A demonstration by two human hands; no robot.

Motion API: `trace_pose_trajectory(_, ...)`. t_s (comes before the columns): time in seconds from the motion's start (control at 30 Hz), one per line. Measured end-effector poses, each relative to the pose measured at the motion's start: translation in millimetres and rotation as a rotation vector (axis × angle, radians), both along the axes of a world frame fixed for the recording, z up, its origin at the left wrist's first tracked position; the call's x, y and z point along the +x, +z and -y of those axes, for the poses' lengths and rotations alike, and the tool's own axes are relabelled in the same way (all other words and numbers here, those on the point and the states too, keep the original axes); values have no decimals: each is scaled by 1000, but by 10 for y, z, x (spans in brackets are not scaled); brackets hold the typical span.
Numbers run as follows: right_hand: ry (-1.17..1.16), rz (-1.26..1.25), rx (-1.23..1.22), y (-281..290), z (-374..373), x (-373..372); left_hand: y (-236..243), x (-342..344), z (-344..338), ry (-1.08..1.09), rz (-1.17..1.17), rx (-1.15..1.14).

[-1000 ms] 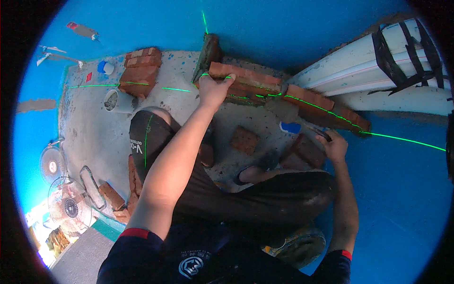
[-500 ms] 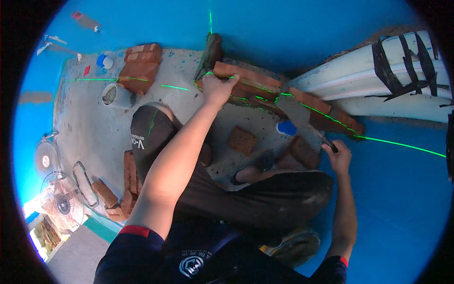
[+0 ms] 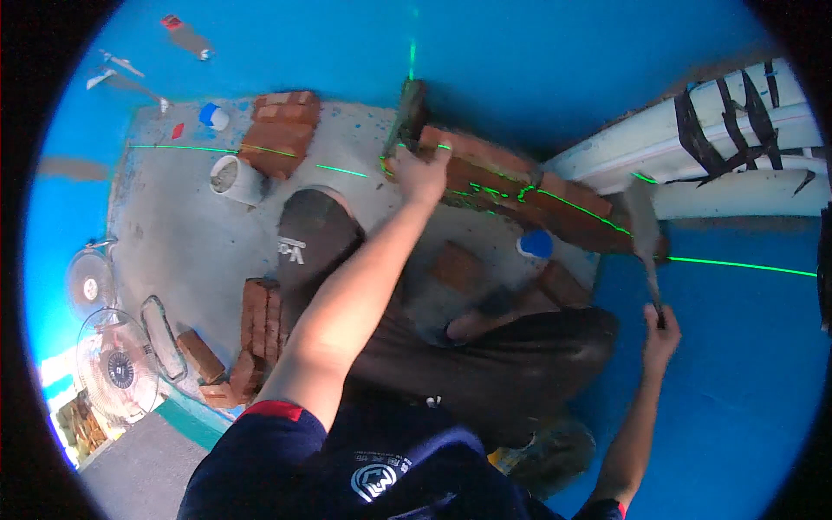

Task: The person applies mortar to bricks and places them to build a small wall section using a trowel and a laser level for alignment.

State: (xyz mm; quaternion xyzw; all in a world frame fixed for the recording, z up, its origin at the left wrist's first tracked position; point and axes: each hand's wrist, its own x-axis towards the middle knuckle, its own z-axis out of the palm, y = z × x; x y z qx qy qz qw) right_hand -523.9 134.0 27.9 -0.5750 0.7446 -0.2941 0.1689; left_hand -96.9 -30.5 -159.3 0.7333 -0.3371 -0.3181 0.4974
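A low brick wall (image 3: 555,217) with mortar in its joints runs along the blue wall, crossed by a green laser line. My left hand (image 3: 422,178) grips the left end of the long top brick (image 3: 481,153), thumb and fingers apart around it; the fingertips are partly hidden. Off to the right, my right hand (image 3: 661,336) is closed round the handle of a trowel (image 3: 643,221). Its blade is raised, blurred, just beyond the right end of the brick row. A dark mortared upright piece (image 3: 409,113) stands at the wall's left end.
White pipes (image 3: 719,130) bound with black tape lie at the right. Brick stacks (image 3: 277,139), a mortar bucket (image 3: 236,179) and a blue-and-white cup (image 3: 535,243) stand on the floor. Loose bricks (image 3: 199,357) and fans (image 3: 119,368) are at the left. A round tub (image 3: 555,455) sits by my leg.
My right hand has swung the trowel off the brick joint, to the right, and the blade now points up. My left hand stays at the brick's left end. The view has shifted slightly.
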Motion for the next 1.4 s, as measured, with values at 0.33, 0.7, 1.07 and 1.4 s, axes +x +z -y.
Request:
trace_pose_trajectory(0.33, -547, 71, -228, 816, -2826, 113, 172, -782, -1163, -1448, 321, 412)
trace_pose_trajectory(0.7, -939, 306, 567, -176, -5291, 1651, -778, -383, -1048, -1906, 1040, 425)
trace_pose_trajectory(1.07, -1315, 508, -21, 141, -4682, 1591, -295, -613, -563, -1273, 784, 396)
trace_pose_trajectory(1.4, -1236, 917, 96, 221, -4133, 1225, -547, -625, -617, -1139, 609, 364)
